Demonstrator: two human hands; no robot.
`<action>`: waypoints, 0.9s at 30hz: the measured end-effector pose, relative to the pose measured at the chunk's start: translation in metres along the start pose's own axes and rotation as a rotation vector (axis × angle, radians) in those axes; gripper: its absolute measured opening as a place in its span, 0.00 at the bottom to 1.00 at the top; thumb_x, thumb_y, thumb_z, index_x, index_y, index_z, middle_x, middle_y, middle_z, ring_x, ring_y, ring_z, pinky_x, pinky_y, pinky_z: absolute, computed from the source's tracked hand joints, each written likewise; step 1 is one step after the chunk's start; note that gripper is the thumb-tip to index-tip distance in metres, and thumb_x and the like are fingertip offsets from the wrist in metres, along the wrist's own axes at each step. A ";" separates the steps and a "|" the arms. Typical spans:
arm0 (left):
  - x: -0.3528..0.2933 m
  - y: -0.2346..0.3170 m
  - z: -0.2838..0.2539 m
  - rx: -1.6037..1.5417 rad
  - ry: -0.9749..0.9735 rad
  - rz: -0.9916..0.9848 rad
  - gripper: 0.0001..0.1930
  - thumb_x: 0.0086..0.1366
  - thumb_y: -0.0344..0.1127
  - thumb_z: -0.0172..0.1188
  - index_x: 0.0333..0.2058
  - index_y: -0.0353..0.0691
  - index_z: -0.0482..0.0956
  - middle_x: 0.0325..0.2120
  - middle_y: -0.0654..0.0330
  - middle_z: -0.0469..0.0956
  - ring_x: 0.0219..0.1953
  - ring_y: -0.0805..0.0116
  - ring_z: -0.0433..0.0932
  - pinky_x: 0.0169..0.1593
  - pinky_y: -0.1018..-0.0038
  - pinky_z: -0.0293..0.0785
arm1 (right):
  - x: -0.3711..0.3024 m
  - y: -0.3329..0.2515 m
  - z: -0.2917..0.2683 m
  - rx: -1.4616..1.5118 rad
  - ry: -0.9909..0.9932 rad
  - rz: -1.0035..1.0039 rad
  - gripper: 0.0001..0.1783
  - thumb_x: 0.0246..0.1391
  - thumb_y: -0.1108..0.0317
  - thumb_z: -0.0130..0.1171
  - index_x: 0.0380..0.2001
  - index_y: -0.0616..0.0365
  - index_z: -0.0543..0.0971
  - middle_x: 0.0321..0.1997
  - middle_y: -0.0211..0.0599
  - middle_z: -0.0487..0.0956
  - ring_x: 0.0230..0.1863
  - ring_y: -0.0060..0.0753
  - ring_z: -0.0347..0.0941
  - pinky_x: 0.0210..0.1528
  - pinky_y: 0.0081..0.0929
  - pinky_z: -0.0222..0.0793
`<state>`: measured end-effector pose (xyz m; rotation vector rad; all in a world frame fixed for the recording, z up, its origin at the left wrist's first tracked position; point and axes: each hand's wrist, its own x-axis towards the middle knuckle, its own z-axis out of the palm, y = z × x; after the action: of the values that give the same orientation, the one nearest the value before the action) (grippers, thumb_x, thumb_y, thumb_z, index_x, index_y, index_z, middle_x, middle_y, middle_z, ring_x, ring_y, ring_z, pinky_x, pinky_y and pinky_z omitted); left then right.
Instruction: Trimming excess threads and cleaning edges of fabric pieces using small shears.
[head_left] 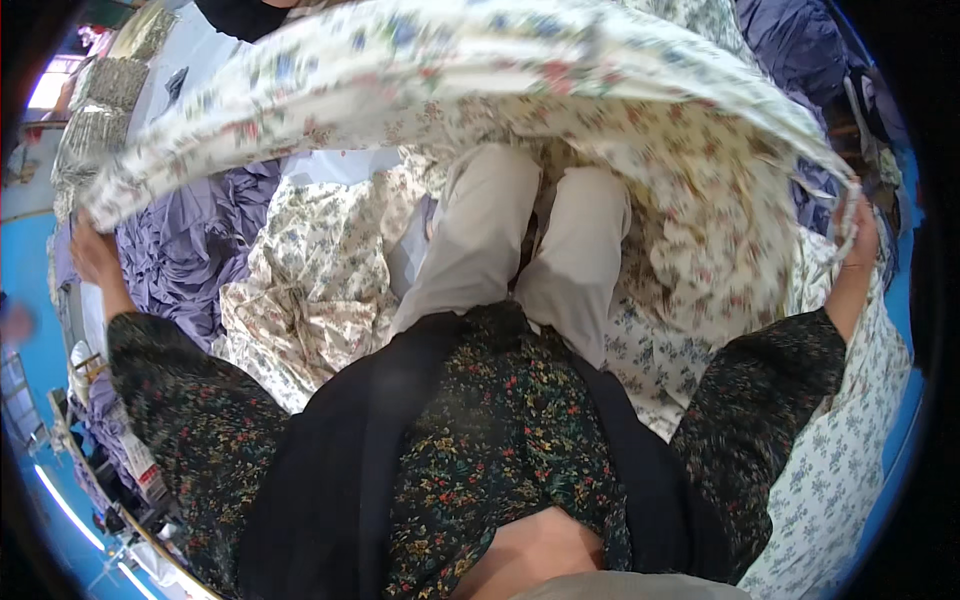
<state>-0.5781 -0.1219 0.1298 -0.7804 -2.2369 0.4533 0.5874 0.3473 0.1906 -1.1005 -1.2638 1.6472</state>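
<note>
A large cream sheet with a floral print (480, 90) is spread in the air in front of me, blurred by motion. My left hand (92, 250) grips its left edge out at the far left. My right hand (858, 232) grips its right edge at the far right. Both arms are stretched wide, in dark flowered sleeves. Below the sheet I see my own legs in beige trousers (530, 240) and my dark flowered top (480, 440).
Crumpled floral sheets (310, 280) lie heaped under and around my legs. A lilac-grey cloth (190, 240) lies bunched at the left, a dark blue one (800, 40) at the upper right. Folded patterned stacks (100, 100) stand at the far upper left. A blue floor (25, 280) shows at the left.
</note>
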 end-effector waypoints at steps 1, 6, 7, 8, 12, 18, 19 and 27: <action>-0.059 0.001 -0.037 -0.060 -0.130 -0.098 0.26 0.61 0.44 0.55 0.59 0.59 0.68 0.49 0.59 0.78 0.49 0.53 0.75 0.48 0.55 0.73 | 0.009 0.041 0.085 -0.015 0.544 0.026 0.16 0.63 0.61 0.51 0.49 0.58 0.75 0.29 0.30 0.77 0.23 0.21 0.74 0.21 0.20 0.69; -0.182 0.056 0.040 -0.142 -0.361 -0.021 0.24 0.60 0.44 0.57 0.55 0.50 0.73 0.45 0.53 0.78 0.46 0.47 0.76 0.48 0.56 0.72 | -0.058 0.175 0.048 -0.461 0.402 0.325 0.15 0.56 0.58 0.62 0.40 0.57 0.80 0.20 0.13 0.67 0.18 0.13 0.61 0.22 0.14 0.55; -0.210 -0.037 0.074 -0.023 -0.344 -0.043 0.24 0.60 0.44 0.57 0.55 0.50 0.73 0.45 0.53 0.78 0.46 0.47 0.76 0.48 0.56 0.72 | -0.030 0.220 0.072 -0.404 0.409 0.346 0.14 0.56 0.56 0.63 0.36 0.57 0.81 0.19 0.13 0.62 0.19 0.12 0.55 0.22 0.16 0.48; -0.177 -0.082 0.080 -0.347 -0.533 0.393 0.22 0.63 0.39 0.50 0.57 0.51 0.71 0.47 0.51 0.77 0.46 0.48 0.77 0.49 0.58 0.73 | -0.033 0.275 0.050 -0.349 0.373 0.321 0.18 0.55 0.54 0.64 0.36 0.60 0.82 0.21 0.20 0.71 0.24 0.15 0.65 0.26 0.18 0.58; -0.222 0.120 0.071 -0.601 -0.437 0.687 0.17 0.61 0.39 0.54 0.46 0.40 0.79 0.39 0.48 0.80 0.40 0.53 0.80 0.45 0.63 0.75 | -0.064 0.214 0.183 -1.330 0.675 0.016 0.21 0.56 0.52 0.63 0.40 0.61 0.82 0.33 0.32 0.81 0.35 0.23 0.75 0.39 0.20 0.67; -0.252 0.328 -0.257 -1.801 -0.994 0.217 0.09 0.64 0.33 0.54 0.33 0.33 0.79 0.25 0.60 0.79 0.24 0.77 0.74 0.30 0.78 0.71 | -0.111 0.235 0.388 -0.660 0.003 0.171 0.14 0.59 0.68 0.53 0.44 0.62 0.80 0.25 0.27 0.80 0.25 0.15 0.70 0.31 0.19 0.66; -0.266 0.338 -0.286 -1.807 -1.170 0.244 0.10 0.66 0.35 0.55 0.33 0.34 0.79 0.23 0.62 0.78 0.24 0.77 0.74 0.30 0.78 0.70 | -0.121 0.244 0.417 -0.401 -0.058 0.325 0.17 0.58 0.66 0.56 0.48 0.65 0.78 0.25 0.28 0.79 0.22 0.15 0.68 0.26 0.16 0.62; -0.335 0.387 -0.330 -1.750 -1.792 0.311 0.22 0.67 0.51 0.55 0.26 0.36 0.77 0.17 0.65 0.73 0.17 0.78 0.66 0.22 0.80 0.63 | -0.130 0.284 0.441 0.245 -0.042 0.568 0.07 0.56 0.67 0.62 0.31 0.58 0.75 0.18 0.18 0.66 0.17 0.09 0.56 0.18 0.12 0.47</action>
<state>0.0035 -0.0178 -0.0175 -2.0312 -3.8289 -1.7828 0.1950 0.0307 -0.0040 -1.3508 -0.7762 2.1823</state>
